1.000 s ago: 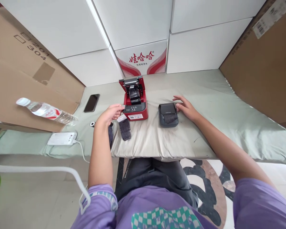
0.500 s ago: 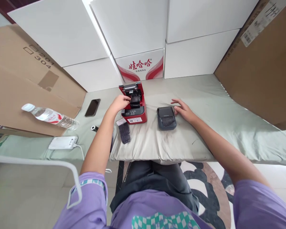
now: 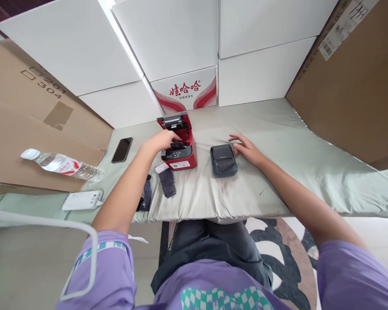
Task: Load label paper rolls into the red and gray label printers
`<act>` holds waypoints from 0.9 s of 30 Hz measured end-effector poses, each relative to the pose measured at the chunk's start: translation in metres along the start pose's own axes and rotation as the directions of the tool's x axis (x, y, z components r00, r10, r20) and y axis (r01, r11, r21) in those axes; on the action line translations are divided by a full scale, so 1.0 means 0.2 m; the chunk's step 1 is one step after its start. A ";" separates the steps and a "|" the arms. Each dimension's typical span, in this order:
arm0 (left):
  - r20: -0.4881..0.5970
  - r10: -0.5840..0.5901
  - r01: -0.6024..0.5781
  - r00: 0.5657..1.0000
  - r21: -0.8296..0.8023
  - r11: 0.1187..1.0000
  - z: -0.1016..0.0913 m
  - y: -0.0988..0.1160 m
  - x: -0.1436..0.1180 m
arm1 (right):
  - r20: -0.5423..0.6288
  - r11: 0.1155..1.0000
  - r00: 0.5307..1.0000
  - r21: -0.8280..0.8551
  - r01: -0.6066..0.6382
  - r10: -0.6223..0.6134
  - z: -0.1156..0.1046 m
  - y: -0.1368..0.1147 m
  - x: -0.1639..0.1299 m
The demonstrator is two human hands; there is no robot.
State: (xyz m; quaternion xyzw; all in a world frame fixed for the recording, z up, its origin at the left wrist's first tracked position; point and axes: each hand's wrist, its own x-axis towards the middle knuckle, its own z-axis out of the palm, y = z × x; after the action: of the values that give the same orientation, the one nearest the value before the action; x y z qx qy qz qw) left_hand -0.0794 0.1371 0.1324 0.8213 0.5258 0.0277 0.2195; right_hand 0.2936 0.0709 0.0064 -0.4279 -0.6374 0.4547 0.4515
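The left hand reaches into the red printer, which stands left of centre on the pale green cloth with its lid raised at the far side. A dark glossy piece shows under the fingertips inside the compartment, just behind the black front panel. The fingers are partly hidden there, so I cannot tell whether they pinch that piece or only press on it.

To the right, apart from the red printer, a dark grey printer sits closed on the cloth. The right hand is just beyond its right edge, palm down, empty, with the fingers loosely spread and the index stretched toward the left.

A dark strip with a pale end lies at the near left corner of the red printer. More dark material lies left of it, beside the left forearm. Farther left are a black phone, a clear bottle with a white cap on its side, and a white power bank near the cloth's near edge. A red-and-white carton stands behind the red printer.
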 end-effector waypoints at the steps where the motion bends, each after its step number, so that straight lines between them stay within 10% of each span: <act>1: 0.027 0.006 -0.007 1.000 0.033 0.999 0.00 0.01 0.01 | 0.002 1.000 1.000 0.001 0.001 -0.001 0.00 0.00 0.00; 10: -0.142 0.087 -0.090 0.986 -0.019 0.996 -0.06 0.05 -0.19 | -0.011 1.000 1.000 -0.014 0.011 -0.012 0.00 0.02 0.00; 15: -0.382 -0.129 0.032 0.915 -0.252 0.967 -0.20 0.08 -0.53 | -0.015 1.000 1.000 -0.009 0.001 -0.002 0.00 0.02 0.01; 19: -0.173 -0.362 0.280 0.916 -0.371 0.885 -0.28 -0.01 -0.67 | -0.012 1.000 1.000 -0.009 -0.002 0.002 0.00 0.02 0.01; 23: 0.094 -0.409 0.420 0.908 -0.183 0.889 -0.23 -0.13 -0.65 | -0.018 1.000 1.000 0.000 0.005 -0.005 0.00 0.03 0.01; 27: 0.129 -0.439 0.441 0.889 0.017 0.897 -0.11 -0.20 -0.62 | -0.021 1.000 1.000 -0.004 0.007 -0.007 0.00 0.03 0.02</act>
State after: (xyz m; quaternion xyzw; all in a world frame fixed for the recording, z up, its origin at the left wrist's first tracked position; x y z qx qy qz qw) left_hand -0.1741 0.0504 0.1598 0.6795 0.6826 -0.0726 0.2590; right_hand 0.2940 0.0757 0.0004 -0.4314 -0.6351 0.4473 0.4588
